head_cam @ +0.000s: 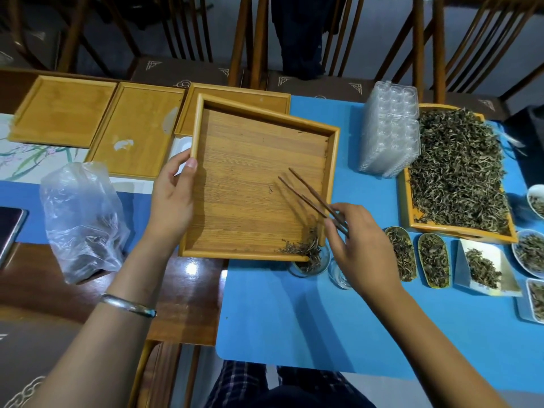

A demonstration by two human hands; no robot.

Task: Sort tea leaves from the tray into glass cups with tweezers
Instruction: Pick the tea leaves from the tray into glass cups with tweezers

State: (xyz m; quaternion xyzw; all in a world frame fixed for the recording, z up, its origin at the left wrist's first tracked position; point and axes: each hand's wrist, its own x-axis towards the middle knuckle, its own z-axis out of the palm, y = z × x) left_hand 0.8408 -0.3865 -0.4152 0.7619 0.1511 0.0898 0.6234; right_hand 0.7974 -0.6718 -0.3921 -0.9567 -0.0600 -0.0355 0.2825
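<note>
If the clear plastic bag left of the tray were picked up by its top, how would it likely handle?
The plastic bag is thin and crumpled, so it would probably flop and stretch upward. The dark leaves pooled in its bottom look few, so it is likely light. It may sag or swing rather than hold shape.

You have a single view, worn on your head; it looks forward and steeply down over your own forearms; your left hand (173, 195) and right hand (357, 245) sit near mid-frame, close to the lens; beyond them the frame reaches chair backs; below, your lap; wide-angle bending curves the edges.
</note>
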